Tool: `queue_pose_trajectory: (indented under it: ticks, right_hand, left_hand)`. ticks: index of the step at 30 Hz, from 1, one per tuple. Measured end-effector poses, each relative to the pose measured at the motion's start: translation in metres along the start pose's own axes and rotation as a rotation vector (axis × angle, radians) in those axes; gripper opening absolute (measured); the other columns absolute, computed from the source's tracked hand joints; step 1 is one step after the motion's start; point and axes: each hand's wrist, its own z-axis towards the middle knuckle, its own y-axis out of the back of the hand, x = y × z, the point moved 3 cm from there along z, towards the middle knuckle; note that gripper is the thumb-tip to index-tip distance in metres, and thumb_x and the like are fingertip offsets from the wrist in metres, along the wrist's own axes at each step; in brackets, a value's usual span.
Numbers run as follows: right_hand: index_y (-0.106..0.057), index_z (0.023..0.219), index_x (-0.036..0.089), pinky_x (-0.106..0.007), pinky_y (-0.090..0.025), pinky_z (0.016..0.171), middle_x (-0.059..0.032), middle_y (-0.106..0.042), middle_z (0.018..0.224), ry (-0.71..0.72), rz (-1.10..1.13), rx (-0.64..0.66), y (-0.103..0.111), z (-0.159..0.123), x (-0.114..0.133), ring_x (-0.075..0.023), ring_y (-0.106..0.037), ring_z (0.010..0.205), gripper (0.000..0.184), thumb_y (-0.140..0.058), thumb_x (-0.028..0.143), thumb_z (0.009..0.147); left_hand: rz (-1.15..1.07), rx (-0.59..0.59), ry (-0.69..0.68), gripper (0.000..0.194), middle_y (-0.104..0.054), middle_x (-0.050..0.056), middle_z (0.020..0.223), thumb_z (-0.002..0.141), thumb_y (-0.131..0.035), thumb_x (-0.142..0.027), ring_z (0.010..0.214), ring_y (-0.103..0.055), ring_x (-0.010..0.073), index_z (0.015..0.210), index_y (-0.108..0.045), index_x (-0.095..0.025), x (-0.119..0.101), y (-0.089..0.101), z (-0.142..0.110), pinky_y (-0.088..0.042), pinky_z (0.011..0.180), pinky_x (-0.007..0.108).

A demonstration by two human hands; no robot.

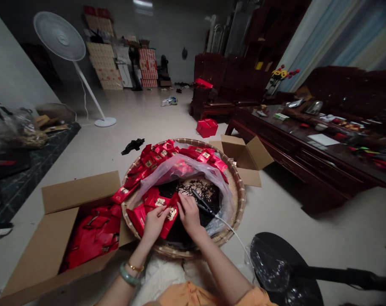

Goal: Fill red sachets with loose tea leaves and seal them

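Between my two hands is a red packet (171, 215) with a gold label, tilted over the basket. My left hand (155, 222), with bracelets at the wrist, pinches its left edge. My right hand (189, 212) closes on its upper right corner. Below them a clear plastic bag (226, 199) lies open in a round woven basket (240, 193), with loose dark, leaf-like bits (208, 187) inside. A black tong-shaped tool (203, 204) with a white cord rests just right of my right hand. More red packets (157, 155) lie along the basket's far and left sides.
An open carton (60, 238) of red packets stands at the left, another open carton (240, 151) behind the basket's right. A fan (59, 38) stands at the back left. A dark table (285, 127) runs along the right. A black round base (259, 250) sits at the lower right.
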Motion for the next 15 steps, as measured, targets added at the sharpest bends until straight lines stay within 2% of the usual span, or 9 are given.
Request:
queue_pose_trajectory:
  ticks: [4, 6, 9, 15]
  right_hand:
    - [-0.054, 0.123, 0.022, -0.038, -0.047, 0.083, -0.01, -0.063, 0.102, 0.056, 0.01, 0.006, 0.003, -0.007, 0.001, -0.021, -0.056, 0.092, 0.037, -0.038, 0.017, 0.091]
    - [-0.053, 0.124, 0.022, -0.037, -0.047, 0.081, -0.0097, -0.064, 0.099, 0.083, 0.025, 0.016, 0.004, -0.009, 0.001, -0.0208, -0.056, 0.09, 0.037, -0.037, 0.016, 0.09]
    - [-0.047, 0.13, 0.019, -0.038, -0.047, 0.082, -0.0111, -0.063, 0.101, 0.084, -0.001, 0.027, 0.007, -0.008, -0.001, -0.0217, -0.055, 0.091, 0.041, -0.037, 0.016, 0.09]
    - [-0.047, 0.131, 0.02, -0.037, -0.048, 0.082, -0.0106, -0.061, 0.101, -0.007, -0.09, -0.073, 0.011, -0.01, -0.005, -0.0209, -0.054, 0.092, 0.042, -0.043, 0.017, 0.089]
  left_hand:
    - [-0.287, 0.04, 0.188, 0.032, -0.072, 0.006, 0.075, 0.057, -0.073, -0.033, 0.074, -0.067, 0.0203, 0.082, -0.069, -0.012, 0.008, -0.014, -0.004, -0.052, 0.074, 0.031]
    - [-0.36, 0.065, 0.217, 0.036, -0.072, 0.007, 0.076, 0.056, -0.074, -0.034, 0.076, -0.067, 0.02, 0.083, -0.069, -0.012, 0.008, -0.018, -0.006, -0.052, 0.075, 0.031]
    - [-0.269, 0.087, 0.14, 0.036, -0.072, 0.008, 0.077, 0.058, -0.072, -0.038, 0.075, -0.067, 0.0217, 0.083, -0.069, -0.012, 0.002, -0.019, -0.009, -0.053, 0.073, 0.031]
    - [0.125, -0.014, -0.136, 0.032, -0.073, 0.006, 0.077, 0.071, -0.058, -0.041, 0.072, -0.068, 0.0226, 0.088, -0.07, -0.016, -0.008, -0.015, -0.016, -0.054, 0.071, 0.033]
